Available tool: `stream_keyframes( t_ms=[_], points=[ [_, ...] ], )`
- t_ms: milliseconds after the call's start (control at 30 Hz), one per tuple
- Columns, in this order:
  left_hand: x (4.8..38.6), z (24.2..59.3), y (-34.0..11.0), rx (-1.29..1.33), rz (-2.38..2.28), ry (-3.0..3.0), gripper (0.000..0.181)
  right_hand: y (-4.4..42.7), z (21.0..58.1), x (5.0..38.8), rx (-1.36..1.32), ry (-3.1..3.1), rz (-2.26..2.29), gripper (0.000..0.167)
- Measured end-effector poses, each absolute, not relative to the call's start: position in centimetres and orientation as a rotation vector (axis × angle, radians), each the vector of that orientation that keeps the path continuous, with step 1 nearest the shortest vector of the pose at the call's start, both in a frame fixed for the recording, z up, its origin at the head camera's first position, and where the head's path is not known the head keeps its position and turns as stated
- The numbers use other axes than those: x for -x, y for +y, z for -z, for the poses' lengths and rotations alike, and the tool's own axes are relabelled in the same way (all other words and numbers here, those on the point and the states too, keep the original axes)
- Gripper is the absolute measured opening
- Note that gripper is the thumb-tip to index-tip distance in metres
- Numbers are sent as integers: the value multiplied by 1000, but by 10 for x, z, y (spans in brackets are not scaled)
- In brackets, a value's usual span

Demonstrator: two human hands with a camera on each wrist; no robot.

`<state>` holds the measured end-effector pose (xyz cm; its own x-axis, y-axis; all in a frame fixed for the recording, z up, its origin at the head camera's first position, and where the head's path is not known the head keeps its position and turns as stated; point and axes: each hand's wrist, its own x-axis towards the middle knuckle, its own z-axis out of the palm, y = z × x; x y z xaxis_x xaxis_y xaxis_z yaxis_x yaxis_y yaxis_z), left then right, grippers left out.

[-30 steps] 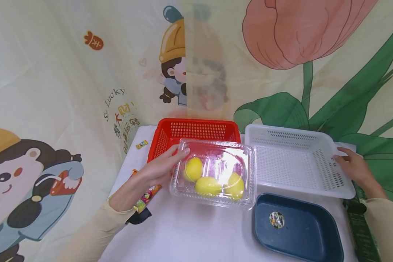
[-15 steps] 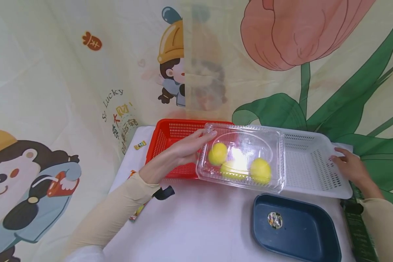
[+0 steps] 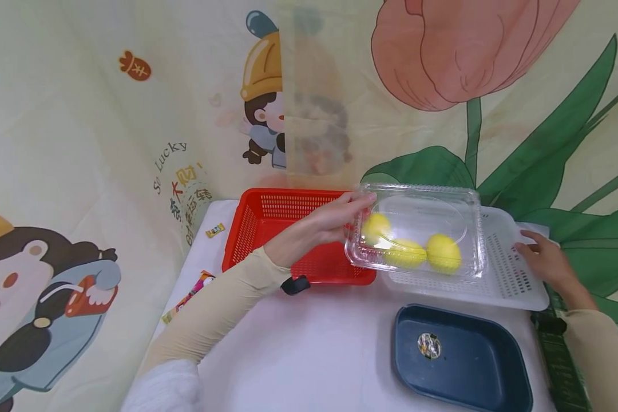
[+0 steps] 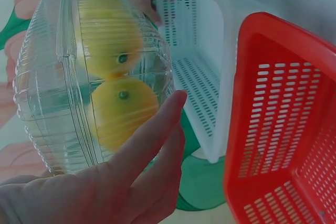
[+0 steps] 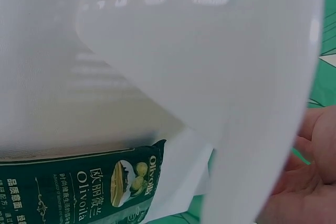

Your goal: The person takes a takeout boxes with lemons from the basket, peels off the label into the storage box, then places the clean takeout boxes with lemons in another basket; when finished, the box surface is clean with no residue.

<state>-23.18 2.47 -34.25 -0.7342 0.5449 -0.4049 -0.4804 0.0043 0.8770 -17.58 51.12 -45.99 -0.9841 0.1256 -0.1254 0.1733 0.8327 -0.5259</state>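
Observation:
My left hand [image 3: 335,220] grips the left end of a clear plastic clamshell box [image 3: 422,200]. Several yellow fruits that look like lemons [image 3: 444,253] lie inside it. The box is lifted and tilted over the left part of a white perforated basket [image 3: 515,269]. Seen from the left wrist, the thumb is hidden behind the box and fingers [image 4: 152,135] lie along its side. My right hand [image 3: 548,260] holds the basket's right rim; the right wrist view shows its curled fingers beside the rim [image 5: 262,129].
A red perforated basket [image 3: 268,229] stands left of the white one. In front is a dark blue tray [image 3: 474,366] with a small shiny round piece [image 3: 430,345]. A green Olivoila packet [image 5: 79,187] lies at the right, small wrapped snacks [image 3: 215,230] at the left.
My left hand has carried the box rightward and up, from in front of the red basket to above the white basket. My right hand has stayed at the white basket's rim.

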Motion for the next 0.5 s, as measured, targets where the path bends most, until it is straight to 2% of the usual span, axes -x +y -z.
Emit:
stream_keyframes(
  t_ms=[500],
  points=[
    [248,343,86,13,-1795,1589,67,509,462,178,-183,2972,830,61]
  ],
)
